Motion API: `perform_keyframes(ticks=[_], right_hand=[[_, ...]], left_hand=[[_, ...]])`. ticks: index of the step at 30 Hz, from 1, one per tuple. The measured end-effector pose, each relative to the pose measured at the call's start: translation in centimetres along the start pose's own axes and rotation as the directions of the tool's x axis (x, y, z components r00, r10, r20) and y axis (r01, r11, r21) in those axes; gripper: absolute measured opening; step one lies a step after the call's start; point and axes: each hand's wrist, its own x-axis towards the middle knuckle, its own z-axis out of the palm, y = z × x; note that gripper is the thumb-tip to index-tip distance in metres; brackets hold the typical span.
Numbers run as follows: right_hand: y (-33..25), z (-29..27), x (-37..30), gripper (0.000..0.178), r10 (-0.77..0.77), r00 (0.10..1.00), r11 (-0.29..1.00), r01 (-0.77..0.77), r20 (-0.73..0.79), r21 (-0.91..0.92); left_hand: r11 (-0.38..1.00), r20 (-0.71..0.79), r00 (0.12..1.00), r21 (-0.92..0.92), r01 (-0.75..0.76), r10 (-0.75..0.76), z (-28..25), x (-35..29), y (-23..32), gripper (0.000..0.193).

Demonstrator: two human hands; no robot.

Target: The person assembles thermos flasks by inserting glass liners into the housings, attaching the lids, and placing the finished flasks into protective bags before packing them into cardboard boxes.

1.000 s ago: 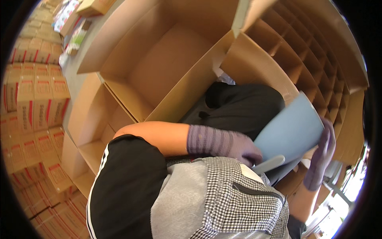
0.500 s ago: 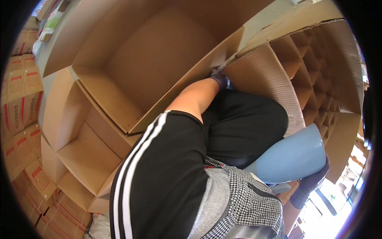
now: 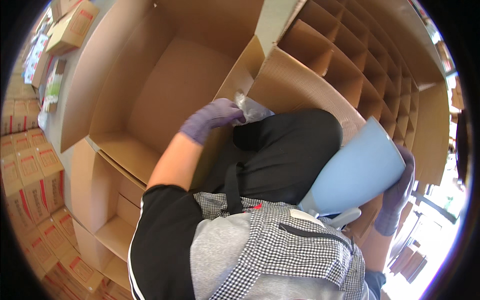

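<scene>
My left hand (image 3: 216, 118), in a purple-grey glove, is closed on a clear plastic bag (image 3: 252, 109) beside the wall of a large open carton (image 3: 172, 92). My gloved right hand (image 3: 401, 182) grips the wide end of a light blue, tapered vessel (image 3: 352, 172) from its right side. The vessel lies tilted across the front of me, its narrow end against my apron. A blue-grey curved piece (image 3: 345, 218) shows just below it; I cannot tell whether it belongs to the vessel.
A carton with cardboard dividers (image 3: 357, 65) stands open at the right. To the left is a smaller open carton (image 3: 117, 210). Stacked sealed cartons (image 3: 37, 175) line the far left. My bent knee (image 3: 305, 135) sits between the boxes.
My left hand has drawn back from the gap between the cartons, bringing the plastic bag into clearer view. The view has shifted; my right hand still holds the blue vessel.
</scene>
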Motion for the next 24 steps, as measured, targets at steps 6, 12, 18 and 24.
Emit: perform_keyframes(ticks=[6, 12, 18, 24], right_hand=[[-1.8, -0.2, 1.0, 0.072, -0.156, 0.988, 0.948, 0.148, -0.004, -0.283], [-10.6, 2.7, 1.5, 0.157, -0.618, 0.712, 0.786, 0.571, 0.332, 0.238], [-10.0, -0.4, 4.2, 0.030, -0.013, 0.994, 0.726, -0.067, 0.111, 0.684], [-2.2, -8.9, 10.9, 0.023, -0.059, 0.989, 0.461, -0.094, 0.136, 0.882]], left_hand=[[0.375, 0.112, 0.396, -0.618, -0.691, 0.912, -7.6, -17.9, 12.2, 0.038], [0.039, -0.157, 0.223, -0.729, -0.683, 0.962, -5.8, -19.3, 25.1, 0.043], [0.197, -0.342, 0.319, -0.346, -0.917, 0.884, -7.4, -12.7, 37.0, 0.033], [0.285, -0.553, 0.153, 0.162, -0.945, 0.819, -6.5, -7.0, 42.0, 0.025]])
